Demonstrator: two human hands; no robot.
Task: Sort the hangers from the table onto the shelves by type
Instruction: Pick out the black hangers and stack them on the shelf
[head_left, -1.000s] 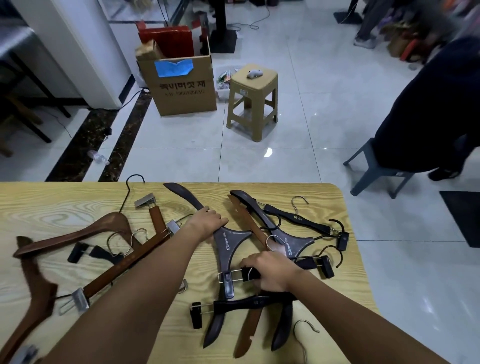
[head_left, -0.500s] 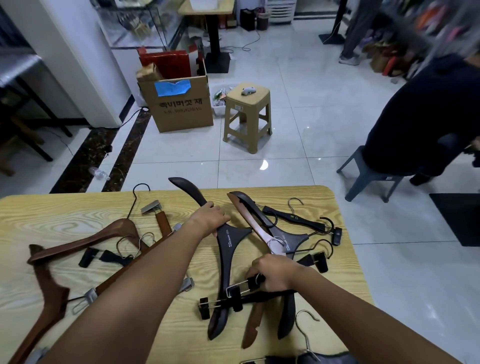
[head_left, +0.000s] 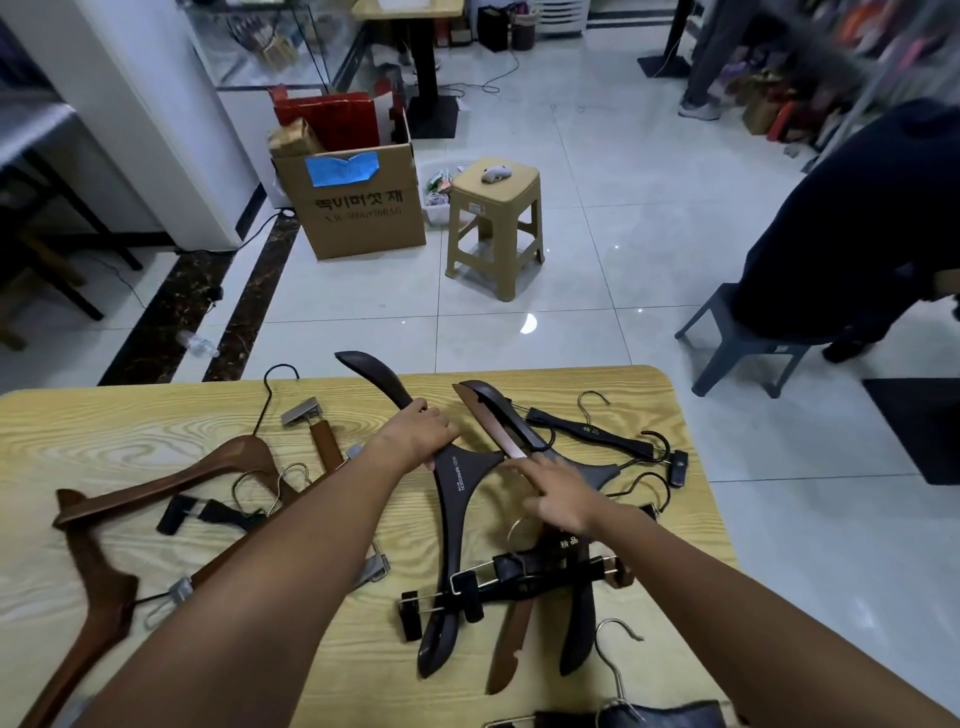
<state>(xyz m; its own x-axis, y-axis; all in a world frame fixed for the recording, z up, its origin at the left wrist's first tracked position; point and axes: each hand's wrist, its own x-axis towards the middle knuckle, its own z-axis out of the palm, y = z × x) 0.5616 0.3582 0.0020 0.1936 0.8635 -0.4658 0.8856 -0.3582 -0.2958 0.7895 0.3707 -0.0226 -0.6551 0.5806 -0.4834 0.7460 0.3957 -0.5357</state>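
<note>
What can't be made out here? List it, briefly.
Head view:
- Shelves: none visible; top right is motion-blurred.
- Brown hanger: cut off by the bottom left edge.
- Clip hanger: partly hidden under the left arm.
- Right hand: blurred; contact with the pile unclear.

Matt dark wooden hanger (head_left: 457, 499) on grained wood table (head_left: 130, 426).

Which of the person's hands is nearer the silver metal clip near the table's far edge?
Left. The left hand grips a dark hanger just right of the silver clip; the right hand lies farther right, beyond that hanger.
</note>
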